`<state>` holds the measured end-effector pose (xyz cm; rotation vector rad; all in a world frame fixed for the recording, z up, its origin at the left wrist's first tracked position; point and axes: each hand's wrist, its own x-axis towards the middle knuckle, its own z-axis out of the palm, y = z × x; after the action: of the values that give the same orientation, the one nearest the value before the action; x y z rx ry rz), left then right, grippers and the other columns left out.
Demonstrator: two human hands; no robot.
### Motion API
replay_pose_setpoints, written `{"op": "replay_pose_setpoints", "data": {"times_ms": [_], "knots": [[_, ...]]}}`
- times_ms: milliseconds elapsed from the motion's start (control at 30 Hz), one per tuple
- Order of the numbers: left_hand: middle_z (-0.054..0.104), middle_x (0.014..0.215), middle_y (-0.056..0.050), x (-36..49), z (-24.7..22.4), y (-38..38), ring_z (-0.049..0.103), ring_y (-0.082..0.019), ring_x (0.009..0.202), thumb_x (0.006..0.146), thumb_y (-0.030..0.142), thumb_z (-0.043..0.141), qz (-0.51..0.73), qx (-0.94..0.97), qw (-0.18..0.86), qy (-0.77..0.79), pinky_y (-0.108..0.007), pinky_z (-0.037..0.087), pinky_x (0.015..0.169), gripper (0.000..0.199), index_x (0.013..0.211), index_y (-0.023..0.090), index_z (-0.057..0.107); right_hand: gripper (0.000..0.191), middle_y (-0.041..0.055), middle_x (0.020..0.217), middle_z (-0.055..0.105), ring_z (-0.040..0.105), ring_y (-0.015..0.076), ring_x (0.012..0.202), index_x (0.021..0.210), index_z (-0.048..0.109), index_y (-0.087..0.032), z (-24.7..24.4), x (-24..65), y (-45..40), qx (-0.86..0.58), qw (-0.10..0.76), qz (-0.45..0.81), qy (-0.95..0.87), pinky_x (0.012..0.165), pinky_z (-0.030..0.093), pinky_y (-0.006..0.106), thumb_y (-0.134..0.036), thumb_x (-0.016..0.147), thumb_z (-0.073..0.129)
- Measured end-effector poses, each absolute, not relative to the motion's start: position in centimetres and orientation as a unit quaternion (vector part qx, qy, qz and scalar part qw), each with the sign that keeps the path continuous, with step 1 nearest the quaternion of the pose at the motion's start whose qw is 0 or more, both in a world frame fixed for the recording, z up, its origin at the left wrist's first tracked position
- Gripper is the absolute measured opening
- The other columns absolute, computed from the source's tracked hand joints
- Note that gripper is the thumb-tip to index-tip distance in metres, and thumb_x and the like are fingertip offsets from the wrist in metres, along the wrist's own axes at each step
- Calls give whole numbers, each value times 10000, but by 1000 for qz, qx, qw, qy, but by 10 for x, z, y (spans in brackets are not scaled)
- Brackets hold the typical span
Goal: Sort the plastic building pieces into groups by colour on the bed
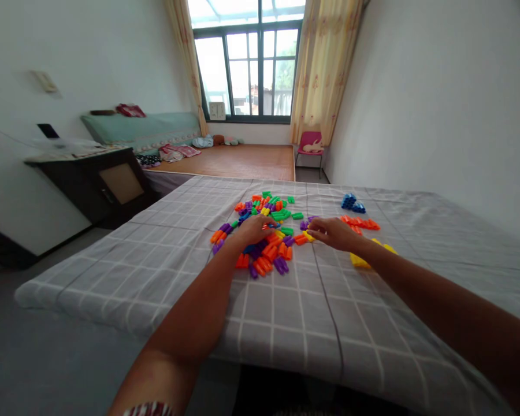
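A pile of small plastic building pieces (271,250) in orange, purple, green, blue and yellow lies on a grey checked cloth (286,306). My left hand (256,229) is over the middle of the pile. Its fingers are bent together among the pieces, and what they hold, if anything, is hidden. Just right of the pile, my right hand (329,232) is closed in a pinch at a yellow plastic piece (308,236). An orange piece (300,239) lies against that one, and purple pieces (304,224) are close by the fingertips.
Sorted by colour on the right are a blue group (350,202), an orange row (360,223) and a yellow group (360,260) partly behind my right forearm. Beyond the cloth are a bed (251,162), a pink chair (311,138) and a dark cabinet (91,185).
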<state>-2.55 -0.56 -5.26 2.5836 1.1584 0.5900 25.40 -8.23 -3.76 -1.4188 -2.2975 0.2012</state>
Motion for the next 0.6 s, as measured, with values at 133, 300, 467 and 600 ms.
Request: {"op": "replay_pose_setpoints", "data": {"times_ms": [133, 300, 467, 600], "knots": [[728, 966, -74, -33, -57, -1, 668, -203, 856, 843, 338, 574, 264, 844, 158, 439, -295, 506, 787, 342, 1132, 178, 664, 156, 35, 853, 711, 619, 142, 671, 922, 672, -178, -42, 222, -28, -529, 224, 79, -815, 644, 442, 250, -237, 833, 558], [730, 924, -79, -37, -54, 1, 663, -187, 827, 873, 204, 485, 327, 802, 174, 468, -286, 498, 794, 296, 1088, 148, 681, 281, 69, 1093, 695, 656, 172, 823, 1073, 670, -195, -55, 182, 19, -552, 220, 75, -801, 789, 484, 292, -170, 799, 612], [720, 912, -62, -40, -54, 4, 640, -165, 783, 876, 210, 455, 362, 781, 208, 464, -264, 487, 766, 285, 979, 143, 712, 377, 66, 1038, 696, 631, 219, 953, 1086, 658, -205, -68, 167, 28, -522, 204, 61, -826, 850, 474, 325, -202, 713, 713], [688, 755, -38, -39, -56, 5, 604, -160, 696, 888, 312, 454, 349, 793, 213, 451, -258, 463, 681, 320, 882, 133, 719, 312, 42, 978, 677, 612, 187, 901, 936, 660, -188, -68, 179, 19, -513, 257, 75, -815, 821, 474, 298, -78, 644, 669]]}}
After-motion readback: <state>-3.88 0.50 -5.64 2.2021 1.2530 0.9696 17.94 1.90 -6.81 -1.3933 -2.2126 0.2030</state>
